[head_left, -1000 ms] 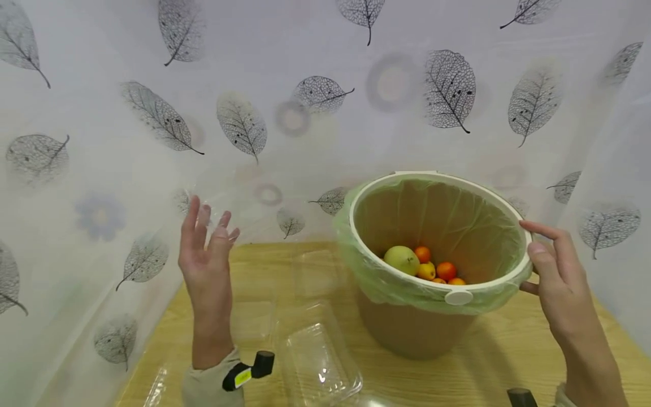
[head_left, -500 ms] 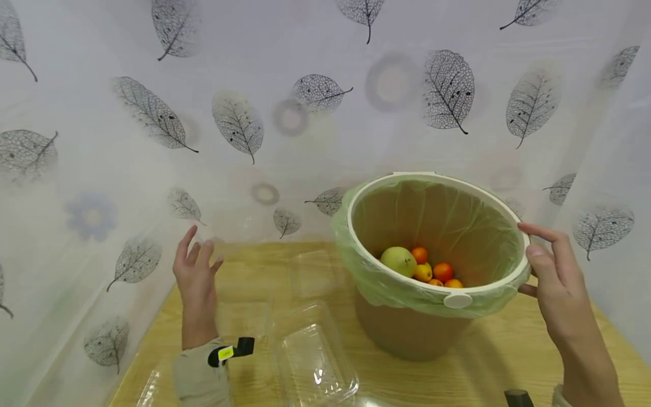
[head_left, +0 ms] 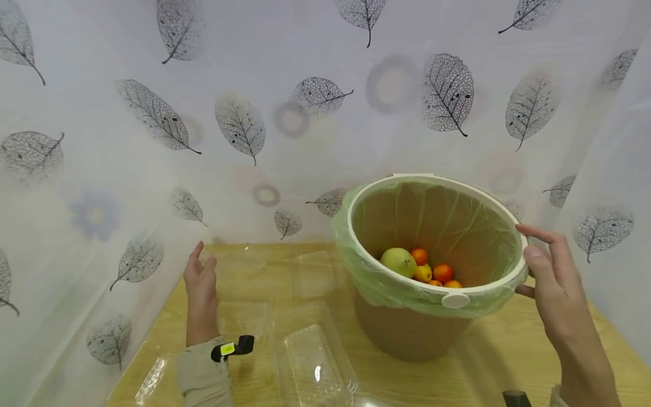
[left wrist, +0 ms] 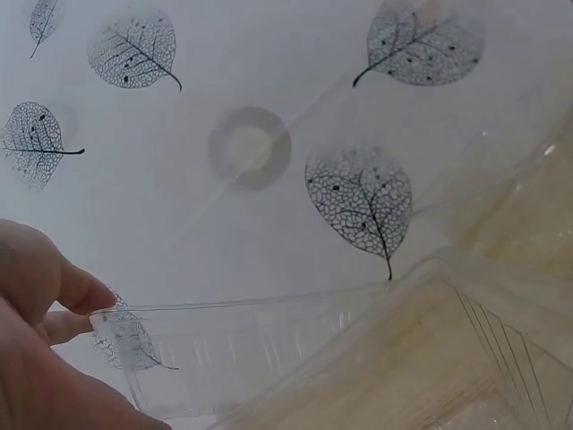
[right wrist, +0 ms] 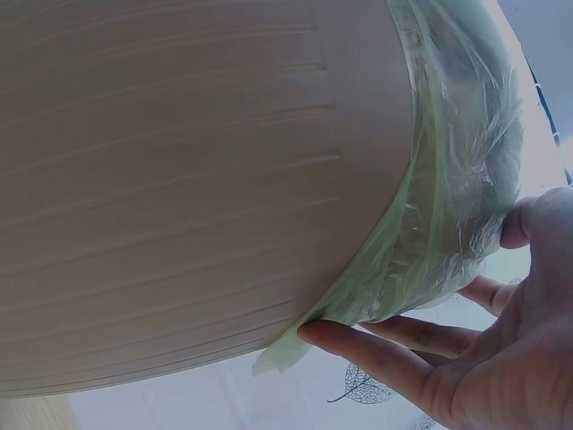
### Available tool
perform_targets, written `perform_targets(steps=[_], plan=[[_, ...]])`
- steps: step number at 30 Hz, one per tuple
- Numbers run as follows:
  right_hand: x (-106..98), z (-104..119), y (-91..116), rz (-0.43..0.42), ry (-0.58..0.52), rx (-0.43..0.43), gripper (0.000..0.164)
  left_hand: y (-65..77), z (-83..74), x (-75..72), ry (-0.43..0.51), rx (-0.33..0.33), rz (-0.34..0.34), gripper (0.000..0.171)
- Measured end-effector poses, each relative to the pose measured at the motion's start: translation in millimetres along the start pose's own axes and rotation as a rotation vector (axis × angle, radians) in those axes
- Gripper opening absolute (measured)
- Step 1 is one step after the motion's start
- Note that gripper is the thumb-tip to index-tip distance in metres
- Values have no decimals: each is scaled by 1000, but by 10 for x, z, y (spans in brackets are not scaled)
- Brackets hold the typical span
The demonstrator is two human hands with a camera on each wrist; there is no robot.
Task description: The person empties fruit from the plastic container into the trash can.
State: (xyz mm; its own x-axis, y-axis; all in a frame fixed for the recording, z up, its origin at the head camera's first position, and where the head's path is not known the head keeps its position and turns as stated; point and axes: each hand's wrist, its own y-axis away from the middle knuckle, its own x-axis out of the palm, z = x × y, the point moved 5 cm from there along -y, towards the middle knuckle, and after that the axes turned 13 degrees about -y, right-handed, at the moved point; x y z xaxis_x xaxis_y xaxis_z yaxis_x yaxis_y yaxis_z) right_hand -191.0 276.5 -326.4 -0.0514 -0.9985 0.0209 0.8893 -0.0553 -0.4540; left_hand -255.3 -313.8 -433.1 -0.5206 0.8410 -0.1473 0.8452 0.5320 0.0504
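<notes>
A brown bin (head_left: 414, 333) with a white rim stands on the table, its green liner bag (right wrist: 452, 152) folded over the rim. My right hand (head_left: 564, 294) grips the rim's right side through the liner, thumb on one side and fingers on the other. Inside lie a large pale green fruit (head_left: 398, 262), a yellow fruit (head_left: 422, 273) and several small orange ones, including an orange-red fruit (head_left: 443, 273). At the table's back left, my left hand (head_left: 202, 288) holds the end of a clear plastic container (left wrist: 242, 349); the container is barely visible in the head view.
Another clear plastic container (head_left: 312, 356) lies at the front middle of the wooden table (head_left: 396, 384). More clear plastic shows on the left. A translucent leaf-print curtain (head_left: 351, 141) surrounds the table at the back and sides.
My left hand has come down from its raised, palm-showing pose to near the table's back left, and its fingers have turned. The right hand stays on the rim, and the bin hardly moves.
</notes>
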Motion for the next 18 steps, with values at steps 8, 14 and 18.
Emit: perform_targets(steps=[8, 14, 18], plan=[[22, 4, -3, 13, -25, -16, 42, 67, -69, -49, -115, 36, -128, 53], [26, -3, 4, 17, -60, -21, 42, 175, -266, -31, -181, 175, -118, 43], [29, -16, 19, 26, -59, -24, 42, 216, -289, 17, -222, 221, -64, 39]])
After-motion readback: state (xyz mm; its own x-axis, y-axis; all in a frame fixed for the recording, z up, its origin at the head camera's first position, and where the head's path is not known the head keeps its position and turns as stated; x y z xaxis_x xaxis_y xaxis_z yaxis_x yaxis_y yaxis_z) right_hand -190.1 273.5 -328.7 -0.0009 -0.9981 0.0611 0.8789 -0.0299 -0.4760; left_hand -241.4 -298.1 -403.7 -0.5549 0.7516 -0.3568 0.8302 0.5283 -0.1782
